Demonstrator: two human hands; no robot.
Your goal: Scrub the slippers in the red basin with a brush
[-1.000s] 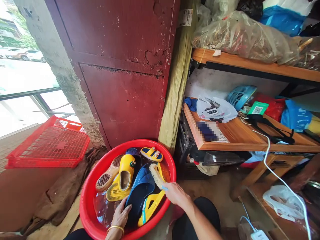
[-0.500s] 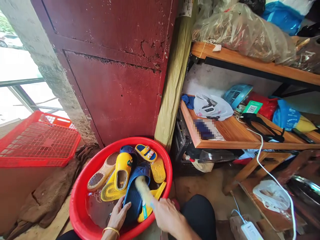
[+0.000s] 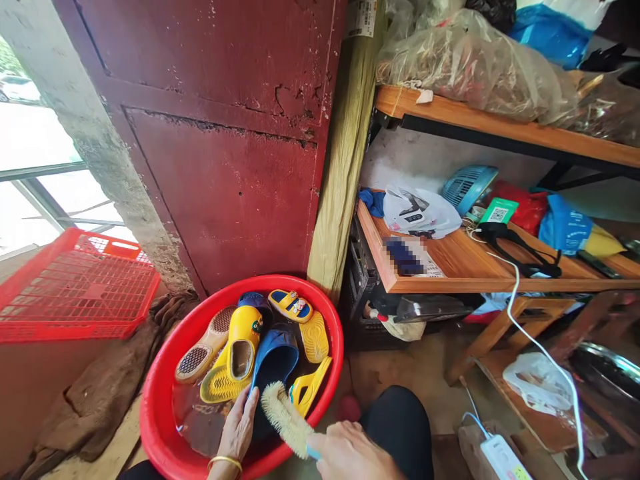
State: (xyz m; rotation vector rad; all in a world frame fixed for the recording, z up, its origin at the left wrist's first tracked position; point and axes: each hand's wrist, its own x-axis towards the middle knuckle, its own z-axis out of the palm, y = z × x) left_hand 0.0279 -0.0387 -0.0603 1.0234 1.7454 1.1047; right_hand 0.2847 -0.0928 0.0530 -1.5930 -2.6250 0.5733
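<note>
A dark blue slipper (image 3: pixel 277 357) lies tilted in a red basin (image 3: pixel 150 420), its toe pointing away from me. My left hand (image 3: pixel 239 427), with a gold bangle on the wrist, grips the slipper's left edge. In my right hand (image 3: pixel 347 450) is the blue handle of a scrub brush (image 3: pixel 287 420) with pale bristles, its head over the slipper's heel end. Around it in the basin are a yellow clog (image 3: pixel 245 347), a yellow sandal (image 3: pixel 311 387), a small blue-and-yellow slipper (image 3: pixel 291 305) and other footwear. Murky water shows at the basin's lower left.
Behind the basin stands a worn dark red door (image 3: pixel 225 167). A red plastic crate (image 3: pixel 85 293) is at the left, with brown cloth (image 3: pixel 95 413) below it. Wooden shelves with bags and a blue fan (image 3: pixel 467 190) fill the right, above a power strip (image 3: pixel 505 460).
The brush has come back from the slipper's toe opening toward its heel, nearer to me. The left hand keeps its hold on the slipper's edge. The view has shifted slightly.
</note>
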